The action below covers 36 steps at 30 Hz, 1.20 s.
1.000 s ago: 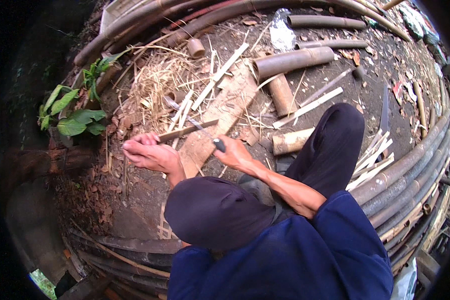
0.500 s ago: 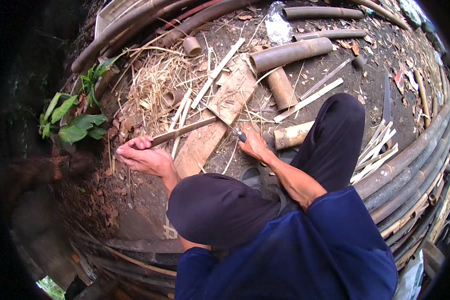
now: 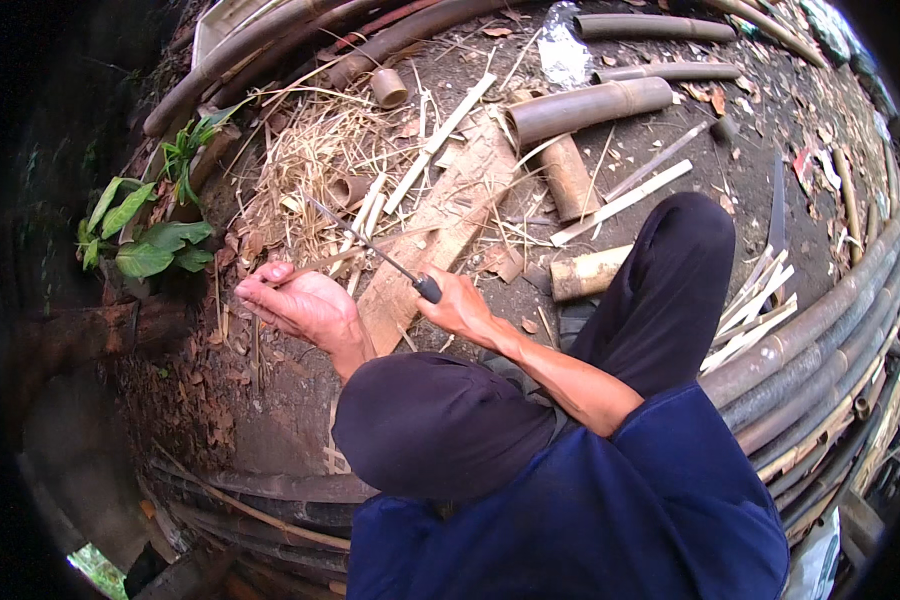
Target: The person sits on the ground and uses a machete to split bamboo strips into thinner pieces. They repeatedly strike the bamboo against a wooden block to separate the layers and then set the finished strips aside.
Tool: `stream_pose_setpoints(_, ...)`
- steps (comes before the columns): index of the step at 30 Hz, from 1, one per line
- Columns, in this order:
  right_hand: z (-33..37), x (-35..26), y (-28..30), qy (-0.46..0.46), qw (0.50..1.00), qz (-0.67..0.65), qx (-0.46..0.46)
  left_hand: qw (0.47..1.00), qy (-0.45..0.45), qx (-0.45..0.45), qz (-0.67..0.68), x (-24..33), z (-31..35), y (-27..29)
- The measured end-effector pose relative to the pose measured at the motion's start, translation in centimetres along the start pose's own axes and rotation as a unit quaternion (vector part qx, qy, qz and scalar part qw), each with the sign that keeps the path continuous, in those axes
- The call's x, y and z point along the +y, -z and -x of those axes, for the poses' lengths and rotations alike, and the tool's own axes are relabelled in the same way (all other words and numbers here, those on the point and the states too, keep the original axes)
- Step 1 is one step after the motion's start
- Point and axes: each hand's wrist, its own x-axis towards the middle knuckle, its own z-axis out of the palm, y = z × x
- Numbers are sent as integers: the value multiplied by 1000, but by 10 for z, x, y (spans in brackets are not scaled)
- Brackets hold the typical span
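My left hand (image 3: 305, 305) is closed around the near end of a thin bamboo strip (image 3: 402, 237), which reaches away over a worn wooden plank (image 3: 475, 185). The strip now shows mostly its narrow edge. In my right hand (image 3: 458, 303) is the dark handle of a knife (image 3: 395, 262). Its slim blade points up and to the left, crossing the strip close to my left hand. Whether the blade touches the strip, I cannot tell. The plank lies on the ground beneath both.
Shavings (image 3: 315, 150) heap up left of the plank. Cut bamboo tubes (image 3: 590, 108) lie beyond it, and pale split strips (image 3: 755, 310) lie right of my bent knee. A saw (image 3: 777, 205) rests farther right. Long bamboo poles (image 3: 810, 330) line the right side; a leafy plant (image 3: 155, 245) grows at left.
My right hand has brought the knife left and nearer along the strip, toward my left hand. The strip has turned from its broad face to its edge. My left hand keeps its hold.
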Motion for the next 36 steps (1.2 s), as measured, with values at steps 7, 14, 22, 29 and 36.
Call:
stream_pose_setpoints(7, 14, 24, -7, -35, 999, 25, -16, 999, -32, 7, -42, 1, -3, 13)
stream_pose_setpoints(14, -2, 100, 14, -170, 983, 45, 55, 997, -50, 18, -64, -9, -15, 1)
stream_pose_setpoints(22, -13, -15, 2, -76, 990, 30, -115, 992, -19, 34, -118, 2, -12, -1)
stream_pose_setpoints(29, -6, 92, 14, -117, 983, 137, -15, 990, -39, 19, -138, -7, -3, -4)
stream_pose_setpoints(36, 1, 39, 5, -117, 992, 19, -39, 982, -68, 77, -161, -14, -11, -7)
